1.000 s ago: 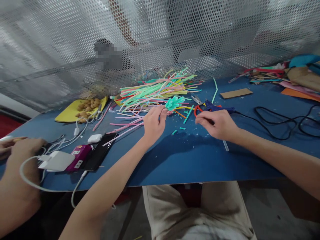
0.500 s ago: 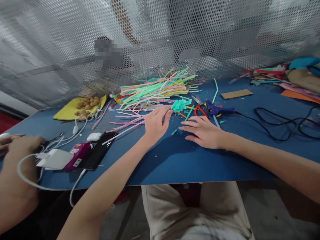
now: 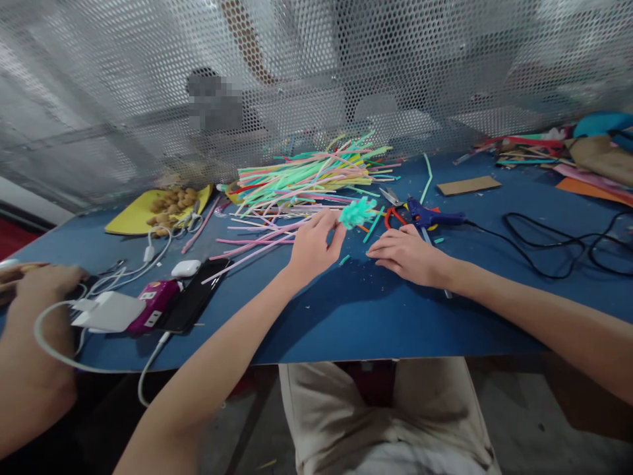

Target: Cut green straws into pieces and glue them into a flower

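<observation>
The person's left hand [image 3: 316, 247] pinches a fluffy turquoise piece [image 3: 357, 212] over the blue table [image 3: 326, 330], before a heap of coloured stems [image 3: 309, 174]. The right hand [image 3: 413, 257] is just beside red-handled pliers [image 3: 390, 216] and a glue gun [image 3: 435, 216].

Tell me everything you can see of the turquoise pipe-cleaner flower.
The turquoise pipe-cleaner flower is a compact, fuzzy cluster with several short, petal-like tips jutting outward; it looks soft and one-coloured. The left hand pinches its left edge between thumb and fingers, holding it over the blue table, in front of the pile of pipe cleaners. The right hand is apart from it. Any part inside the grip is hidden.
</observation>
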Motion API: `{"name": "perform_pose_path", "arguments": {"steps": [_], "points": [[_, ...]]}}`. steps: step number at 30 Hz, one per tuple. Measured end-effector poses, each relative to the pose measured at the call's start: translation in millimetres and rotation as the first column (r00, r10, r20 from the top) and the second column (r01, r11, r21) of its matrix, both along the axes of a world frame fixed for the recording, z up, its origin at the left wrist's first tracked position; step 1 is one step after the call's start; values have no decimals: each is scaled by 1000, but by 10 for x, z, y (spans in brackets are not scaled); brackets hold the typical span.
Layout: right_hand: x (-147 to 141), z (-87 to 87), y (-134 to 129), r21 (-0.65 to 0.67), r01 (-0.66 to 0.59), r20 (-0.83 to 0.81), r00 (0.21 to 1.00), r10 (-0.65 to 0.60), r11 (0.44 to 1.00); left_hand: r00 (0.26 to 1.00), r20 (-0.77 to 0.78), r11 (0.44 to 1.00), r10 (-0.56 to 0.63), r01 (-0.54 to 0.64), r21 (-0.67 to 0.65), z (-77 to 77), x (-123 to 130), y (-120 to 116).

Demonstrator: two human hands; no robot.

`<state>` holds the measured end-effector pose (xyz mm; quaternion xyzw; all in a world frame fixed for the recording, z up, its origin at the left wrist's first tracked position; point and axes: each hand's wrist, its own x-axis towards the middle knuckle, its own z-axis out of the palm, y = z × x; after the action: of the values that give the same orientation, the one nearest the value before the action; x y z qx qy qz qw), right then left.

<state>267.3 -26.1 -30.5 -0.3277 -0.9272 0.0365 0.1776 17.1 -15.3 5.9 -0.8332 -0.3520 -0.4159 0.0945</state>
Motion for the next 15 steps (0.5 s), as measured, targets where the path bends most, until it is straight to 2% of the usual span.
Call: {"name": "perform_pose_path", "arguments": {"steps": [4, 8, 11, 15], "points": [[37, 13, 93, -41, -16, -48, 999, 14, 999, 995, -90, 999, -44, 45, 2, 8, 5, -29], [40, 74, 78, -110, 111, -123, 985, -124, 988, 983, -163, 996, -85, 88, 14, -25, -4, -35], [40, 119, 9, -235, 149, -341, 913, -225, 960, 979, -178, 995, -96, 96, -8, -49, -1, -27], [27, 143, -71, -360, 32, -591, 765, -255, 932, 982, -148, 992, -117, 108, -67, -31, 32, -51]]}}
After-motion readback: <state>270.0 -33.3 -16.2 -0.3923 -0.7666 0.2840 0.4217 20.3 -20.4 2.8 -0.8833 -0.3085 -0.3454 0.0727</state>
